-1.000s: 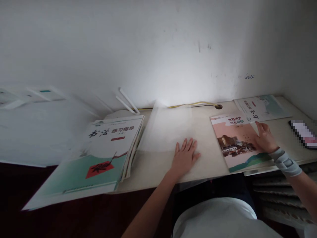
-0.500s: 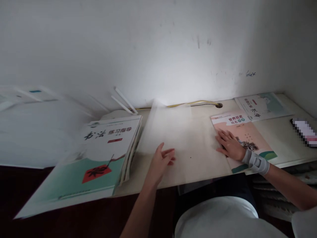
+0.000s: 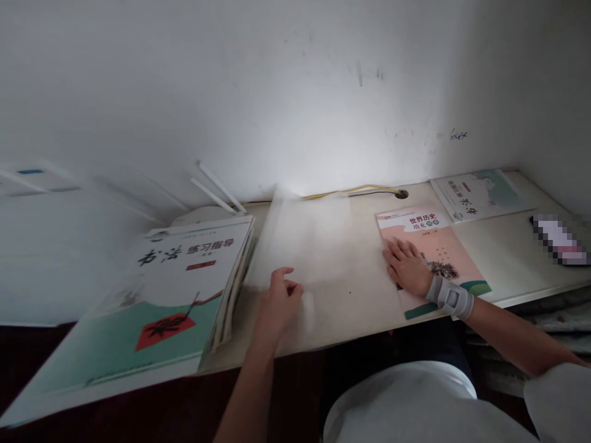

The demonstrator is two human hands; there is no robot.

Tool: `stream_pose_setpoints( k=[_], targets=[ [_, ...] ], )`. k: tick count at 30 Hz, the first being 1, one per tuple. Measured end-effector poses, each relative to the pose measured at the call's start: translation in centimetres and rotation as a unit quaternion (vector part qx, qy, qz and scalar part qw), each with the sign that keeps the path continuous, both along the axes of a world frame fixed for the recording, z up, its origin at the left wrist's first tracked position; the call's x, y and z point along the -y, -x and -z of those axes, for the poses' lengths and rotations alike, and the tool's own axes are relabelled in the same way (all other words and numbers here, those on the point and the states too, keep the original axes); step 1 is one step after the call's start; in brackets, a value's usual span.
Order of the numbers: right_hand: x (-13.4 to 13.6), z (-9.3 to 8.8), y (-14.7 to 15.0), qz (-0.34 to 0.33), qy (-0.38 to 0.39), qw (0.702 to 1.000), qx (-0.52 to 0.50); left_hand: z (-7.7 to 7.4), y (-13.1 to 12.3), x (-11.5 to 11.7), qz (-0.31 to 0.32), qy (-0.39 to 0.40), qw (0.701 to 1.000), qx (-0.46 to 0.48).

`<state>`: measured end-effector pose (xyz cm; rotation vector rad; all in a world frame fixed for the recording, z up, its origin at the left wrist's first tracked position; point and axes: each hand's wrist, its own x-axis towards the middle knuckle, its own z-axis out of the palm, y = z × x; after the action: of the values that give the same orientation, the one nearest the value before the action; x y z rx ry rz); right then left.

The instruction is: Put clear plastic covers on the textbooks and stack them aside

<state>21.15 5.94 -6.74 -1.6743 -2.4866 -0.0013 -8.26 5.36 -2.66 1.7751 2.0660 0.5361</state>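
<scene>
My right hand (image 3: 409, 269) lies flat with fingers stretched over the left part of a pink workbook (image 3: 446, 246), which has Chinese lettering and a green lower edge. Loosely bent, the fingers of my left hand (image 3: 279, 301) hover over the front of the white table (image 3: 337, 320), with a gap between them and nothing visible in them. Beside this hand lies a pale, see-through sheet (image 3: 302, 237), apparently clear plastic, its edges hard to make out. To the left stands a stack of calligraphy workbooks (image 3: 184, 277) with a green and white top cover.
Another calligraphy workbook (image 3: 484, 195) lies at the back right, with a phone (image 3: 558, 240), blurred out, in front of it. Yellow cable (image 3: 364, 186) runs along the wall to a round hole (image 3: 401, 194). White sticks or rails (image 3: 219, 187) lean behind the stack.
My left hand has moved slightly left and its fingers have curled in more. My right hand stays flat on the pink workbook. The whole view has shifted a little.
</scene>
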Motion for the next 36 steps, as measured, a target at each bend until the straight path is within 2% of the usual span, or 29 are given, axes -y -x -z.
stream_pose_setpoints(
  k=[4, 6, 7, 9, 11, 13, 15, 17, 19, 21, 24, 32, 36],
  targets=[
    [-0.6, 0.4, -1.5, -0.027, 0.007, 0.998, -0.048, 0.4, 0.2, -0.5, 0.022, -0.018, 0.999, -0.039],
    [-1.2, 0.4, -3.7, -0.025, 0.001, 0.996, -0.084, -0.1, -0.1, 0.0, 0.045, -0.095, 0.991, -0.081],
    [-1.3, 0.3, -5.2, -0.004, -0.007, 0.995, -0.096, -0.6, -0.7, 0.4, 0.057, -0.153, 0.981, -0.101],
    [-1.4, 0.0, -8.5, 0.090, -0.028, 0.991, -0.093, -1.4, -3.1, 1.7, 0.092, -0.265, 0.951, -0.126],
    [-0.9, -0.2, -11.6, 0.194, -0.023, 0.979, -0.057, -1.7, -7.0, 3.0, 0.175, -0.301, 0.931, -0.111],
    [0.0, -0.2, -13.8, 0.263, -0.001, 0.964, -0.022, -1.1, -11.7, 3.5, 0.296, -0.270, 0.912, -0.088],
    [0.8, 0.0, -14.8, 0.287, 0.019, 0.958, -0.006, 0.2, -16.2, 3.1, 0.384, -0.200, 0.897, -0.093],
    [1.4, 0.3, -15.0, 0.279, 0.030, 0.960, -0.005, 1.9, -19.7, 2.2, 0.392, -0.136, 0.902, -0.117],
    [1.7, 0.5, -14.8, 0.267, 0.036, 0.963, -0.014, 3.3, -21.6, 1.4, 0.384, -0.109, 0.907, -0.132],
    [1.6, 0.5, -14.6, 0.263, 0.038, 0.964, -0.028, 4.3, -22.3, 1.0, 0.381, -0.116, 0.907, -0.138],
    [1.4, 0.3, -14.8, 0.279, 0.034, 0.958, -0.046, 4.9, -22.1, 1.0, 0.380, -0.133, 0.905, -0.140],
    [1.2, 0.5, -15.4, 0.260, 0.027, 0.962, -0.079, 4.5, -22.0, 1.3, 0.379, -0.135, 0.905, -0.140],
    [1.5, -0.9, -15.0, 0.211, -0.005, 0.967, -0.143, 4.2, -22.0, 1.3, 0.377, -0.143, 0.911, -0.089]
  ],
)
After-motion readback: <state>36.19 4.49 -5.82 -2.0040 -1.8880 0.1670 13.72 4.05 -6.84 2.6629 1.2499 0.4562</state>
